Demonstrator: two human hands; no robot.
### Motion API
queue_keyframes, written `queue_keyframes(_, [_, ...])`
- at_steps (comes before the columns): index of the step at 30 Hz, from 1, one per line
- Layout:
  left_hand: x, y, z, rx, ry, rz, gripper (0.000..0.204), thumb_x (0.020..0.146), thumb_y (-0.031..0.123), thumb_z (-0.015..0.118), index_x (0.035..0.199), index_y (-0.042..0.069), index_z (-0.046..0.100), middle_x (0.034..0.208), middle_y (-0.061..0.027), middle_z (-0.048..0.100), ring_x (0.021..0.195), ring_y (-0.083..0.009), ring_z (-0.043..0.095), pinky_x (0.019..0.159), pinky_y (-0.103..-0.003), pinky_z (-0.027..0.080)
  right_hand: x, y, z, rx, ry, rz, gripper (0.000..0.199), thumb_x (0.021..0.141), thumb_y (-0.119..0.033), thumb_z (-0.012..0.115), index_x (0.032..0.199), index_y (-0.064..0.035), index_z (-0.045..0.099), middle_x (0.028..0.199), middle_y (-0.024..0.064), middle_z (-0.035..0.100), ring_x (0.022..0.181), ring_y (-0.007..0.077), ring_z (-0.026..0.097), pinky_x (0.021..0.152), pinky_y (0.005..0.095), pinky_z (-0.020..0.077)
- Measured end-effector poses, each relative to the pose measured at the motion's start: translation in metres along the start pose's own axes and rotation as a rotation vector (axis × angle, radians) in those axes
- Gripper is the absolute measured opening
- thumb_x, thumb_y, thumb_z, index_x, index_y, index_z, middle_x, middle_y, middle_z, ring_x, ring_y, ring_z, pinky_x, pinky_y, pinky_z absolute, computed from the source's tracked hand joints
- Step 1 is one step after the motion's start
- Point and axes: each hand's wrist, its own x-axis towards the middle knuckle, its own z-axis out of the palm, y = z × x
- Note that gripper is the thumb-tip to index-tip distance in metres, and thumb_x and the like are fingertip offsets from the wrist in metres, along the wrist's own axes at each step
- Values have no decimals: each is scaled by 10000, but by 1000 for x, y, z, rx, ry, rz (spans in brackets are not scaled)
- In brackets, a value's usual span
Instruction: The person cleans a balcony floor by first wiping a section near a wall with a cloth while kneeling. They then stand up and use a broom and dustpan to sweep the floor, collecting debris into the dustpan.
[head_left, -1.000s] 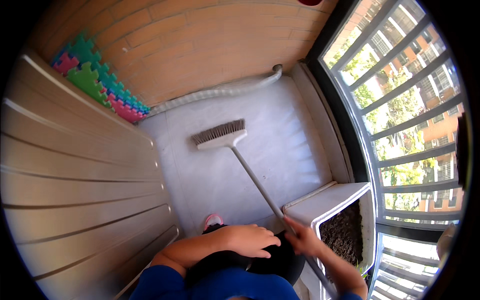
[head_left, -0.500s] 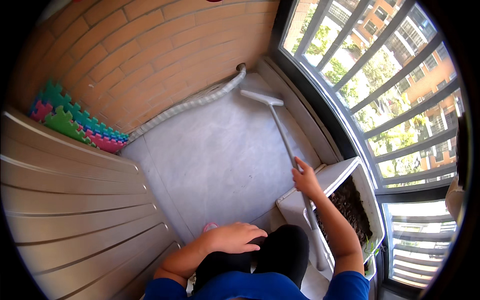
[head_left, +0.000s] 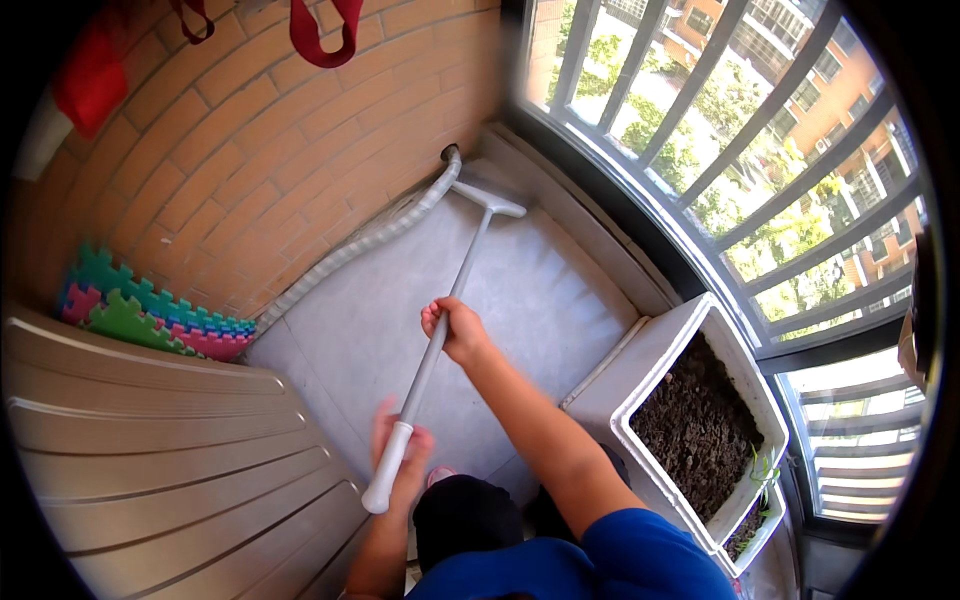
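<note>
Pushed farther out since half a second ago: long-handled grey push broom with a pale metal shaft (head_left: 440, 330), head now hard up in the far corner of the grey tiled balcony floor (head_left: 540, 300), beside the end of the grey-and-white corrugated hose (head_left: 360, 245) running along the foot of the orange brick wall (head_left: 250, 140). Left hand (head_left: 400, 455), a second ago resting on the knee, now up at the white grip end of the shaft, blurred, fingers laid round or against it; cannot tell for sure whether closed tight. Right hand (head_left: 455, 328) wrapped firmly round the shaft about halfway along, arm stretched well forward.

Long axis of the broom: from near-left to far-right, rising away from the body at a slant, head at the far end and lying crosswise to the shaft. Hands apart along that shaft, left nearest the body at the butt, right nearer the head. Bristles not visible from here.

To the right, just beside the right forearm, white rectangular planter box filled with dark soil (head_left: 690, 420), set under the dark window bars. To the left, beige slatted plastic bench (head_left: 150, 450), with colourful foam puzzle mats (head_left: 150, 315) stacked behind it against the wall.
</note>
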Motion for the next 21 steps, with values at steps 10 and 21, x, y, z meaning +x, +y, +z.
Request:
queue_keyframes(10, [106,-5,-62,-502,389,122,145,890,217,452,861,75,453,972,-79,509,552,-93,390,493,-221,315,53,49,50,-227,-210,-171,139,860,-118,413,822,16,411,704,102,492,642,228,541,606,342,481])
queue_keyframes(21, [208,14,-90,-499,333,204,120,880,193,493,857,81,457,899,-64,518,511,-73,349,466,-210,288,140,8,87,-182,-384,-73,315,946,-318,306,1057,-29,366,1059,217,536,1000,297,544,855,418,456])
